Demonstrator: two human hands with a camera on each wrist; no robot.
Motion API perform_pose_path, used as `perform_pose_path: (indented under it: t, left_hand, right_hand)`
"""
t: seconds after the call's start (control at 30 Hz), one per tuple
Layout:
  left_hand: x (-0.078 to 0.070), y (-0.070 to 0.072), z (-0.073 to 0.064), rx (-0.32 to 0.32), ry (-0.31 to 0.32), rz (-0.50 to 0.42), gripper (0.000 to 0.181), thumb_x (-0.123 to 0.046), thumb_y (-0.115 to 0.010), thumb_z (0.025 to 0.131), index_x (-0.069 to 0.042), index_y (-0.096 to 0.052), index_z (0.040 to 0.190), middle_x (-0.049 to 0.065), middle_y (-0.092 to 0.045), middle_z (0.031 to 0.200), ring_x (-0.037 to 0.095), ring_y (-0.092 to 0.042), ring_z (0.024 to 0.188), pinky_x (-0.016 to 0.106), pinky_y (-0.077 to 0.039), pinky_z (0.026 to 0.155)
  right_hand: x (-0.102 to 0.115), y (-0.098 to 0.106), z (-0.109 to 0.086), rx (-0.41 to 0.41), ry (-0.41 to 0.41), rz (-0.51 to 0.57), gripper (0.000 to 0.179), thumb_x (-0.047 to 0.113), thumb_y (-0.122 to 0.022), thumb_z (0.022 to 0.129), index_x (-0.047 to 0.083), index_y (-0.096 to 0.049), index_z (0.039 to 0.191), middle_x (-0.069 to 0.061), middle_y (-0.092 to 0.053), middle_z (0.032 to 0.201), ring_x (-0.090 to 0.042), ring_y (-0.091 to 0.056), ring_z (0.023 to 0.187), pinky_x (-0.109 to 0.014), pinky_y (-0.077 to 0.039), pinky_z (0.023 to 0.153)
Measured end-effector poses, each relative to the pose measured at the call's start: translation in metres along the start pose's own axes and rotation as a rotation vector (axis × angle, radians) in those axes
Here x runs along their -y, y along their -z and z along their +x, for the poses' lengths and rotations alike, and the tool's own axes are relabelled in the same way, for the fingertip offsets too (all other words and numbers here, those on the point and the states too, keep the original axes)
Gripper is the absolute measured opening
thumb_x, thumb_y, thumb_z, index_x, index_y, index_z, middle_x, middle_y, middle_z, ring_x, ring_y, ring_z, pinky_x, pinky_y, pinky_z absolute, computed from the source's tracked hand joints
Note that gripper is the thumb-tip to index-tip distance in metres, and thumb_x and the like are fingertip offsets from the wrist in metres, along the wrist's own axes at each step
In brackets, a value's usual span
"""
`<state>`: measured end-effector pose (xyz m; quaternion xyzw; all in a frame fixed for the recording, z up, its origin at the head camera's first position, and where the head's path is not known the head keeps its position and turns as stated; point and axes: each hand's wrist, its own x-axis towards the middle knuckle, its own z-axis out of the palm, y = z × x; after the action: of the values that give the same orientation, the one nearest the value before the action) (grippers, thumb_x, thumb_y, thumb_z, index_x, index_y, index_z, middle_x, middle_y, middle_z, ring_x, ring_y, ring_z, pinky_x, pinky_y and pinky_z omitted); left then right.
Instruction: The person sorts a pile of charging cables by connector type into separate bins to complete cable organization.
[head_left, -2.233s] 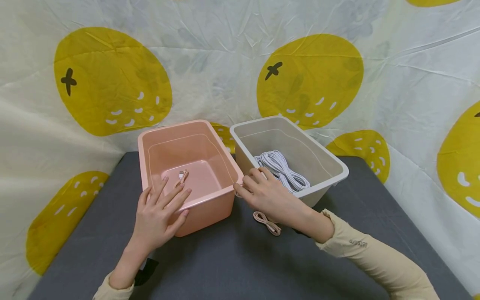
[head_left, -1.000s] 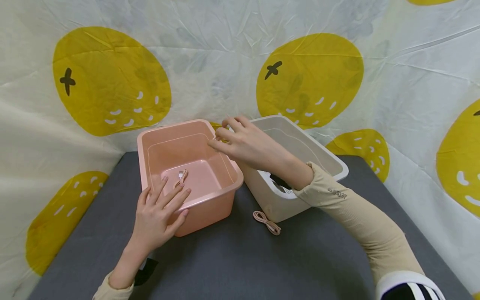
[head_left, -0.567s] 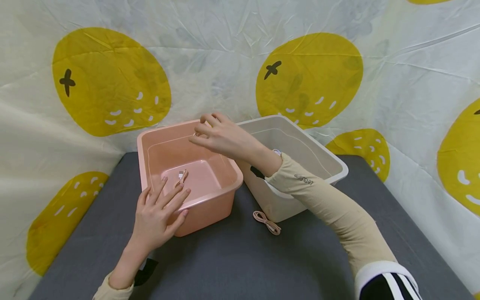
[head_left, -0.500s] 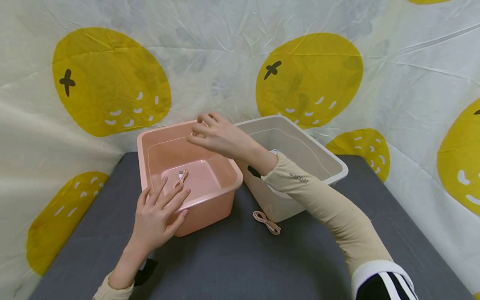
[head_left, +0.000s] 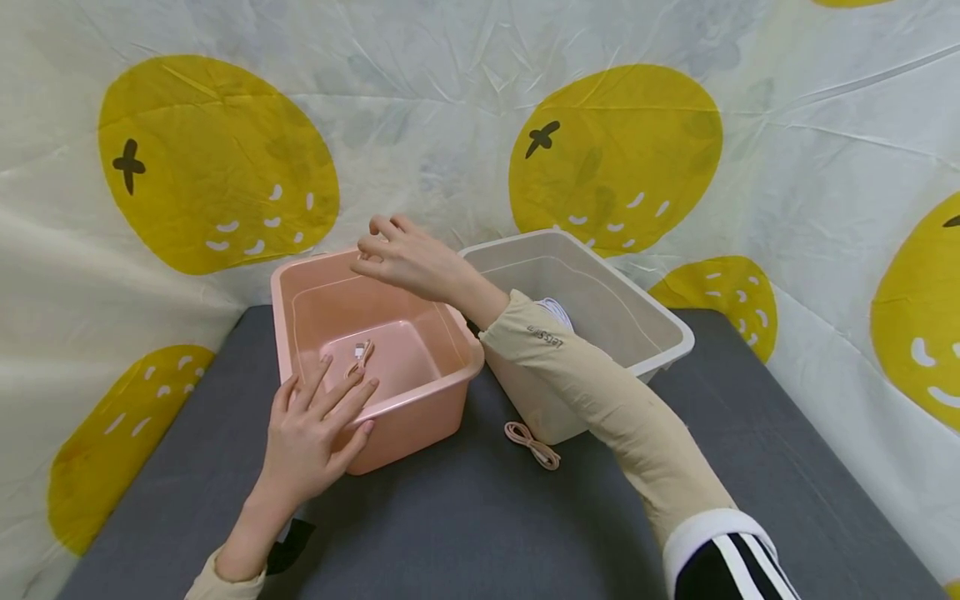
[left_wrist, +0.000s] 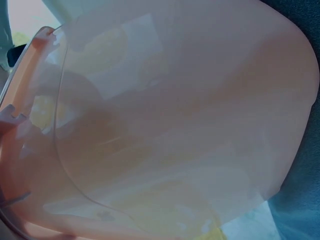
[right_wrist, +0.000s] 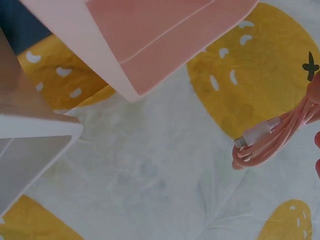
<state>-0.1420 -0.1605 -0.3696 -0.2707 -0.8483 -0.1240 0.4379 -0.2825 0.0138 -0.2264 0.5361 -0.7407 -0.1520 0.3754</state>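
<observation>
Over the back part of the pink bin [head_left: 416, 433], my right hand [head_left: 416, 262] pinches a coiled pink USB cable [right_wrist: 280, 132]. Its metal plug end shows in the right wrist view; in the head view the fingers mostly hide it. My left hand [head_left: 307, 442] lies with spread fingers over the front rim of the pink bin. Inside that bin, a second small pink USB cable [head_left: 363, 357] lies on the floor, partly behind the left fingers. Another coiled pink cable [head_left: 532, 446] rests on the dark table in front of the grey bin [head_left: 663, 354].
Right of the pink bin stands the grey bin, partly covered by my right forearm. A white cable bundle [head_left: 555, 311] shows inside it. The dark cloth-covered table [head_left: 450, 533] ends against a white curtain [head_left: 420, 158] with yellow fruit prints.
My right hand has travelled from the front between the bins up and left, over the pink bin, with the pink cable. The left hand has stayed on the rim.
</observation>
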Motion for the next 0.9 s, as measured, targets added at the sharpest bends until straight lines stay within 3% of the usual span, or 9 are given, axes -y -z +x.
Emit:
perform_pose_path:
  t: [0.13,0.33,0.7,0.9]
  left_hand:
    - [0.000,0.001,0.000,0.001,-0.001,0.000,0.047,-0.049,-0.033,0.090,-0.021,-0.061,0.115,0.006,-0.063,0.114,0.026,-0.038,0.129,0.060,-0.028,0.091]
    - [0.000,0.001,0.000,-0.001,-0.005,0.003,0.048,-0.049,-0.032,0.090,-0.021,-0.061,0.115,0.006,-0.063,0.114,0.026,-0.038,0.129,0.060,-0.028,0.091]
    - [0.001,0.000,0.000,-0.008,-0.005,-0.004,0.048,-0.049,-0.033,0.090,-0.020,-0.062,0.114,0.006,-0.063,0.114,0.027,-0.038,0.129,0.060,-0.028,0.091]
    - [0.001,0.000,0.000,-0.005,-0.002,-0.002,0.048,-0.049,-0.033,0.090,-0.020,-0.062,0.114,0.006,-0.064,0.113,0.027,-0.039,0.128,0.060,-0.028,0.090]
  right_hand:
    - [-0.001,-0.005,0.007,0.030,0.008,-0.021,0.026,0.003,-0.032,0.095,0.015,-0.055,0.097,-0.002,-0.052,0.092,-0.022,-0.043,0.086,-0.032,-0.033,0.075]
    - [0.002,-0.013,0.013,0.100,0.009,-0.020,0.022,0.012,-0.039,0.093,0.017,-0.060,0.097,-0.001,-0.054,0.098,-0.021,-0.042,0.089,-0.031,-0.032,0.075]
    - [0.003,-0.023,0.014,0.080,-0.023,0.013,0.022,0.010,-0.040,0.093,0.019,-0.059,0.098,0.000,-0.053,0.092,-0.022,-0.040,0.085,-0.032,-0.031,0.075]
    - [0.003,-0.026,0.014,0.077,-0.070,0.048,0.020,0.008,-0.041,0.093,0.017,-0.059,0.093,-0.001,-0.054,0.095,-0.025,-0.044,0.095,-0.033,-0.034,0.078]
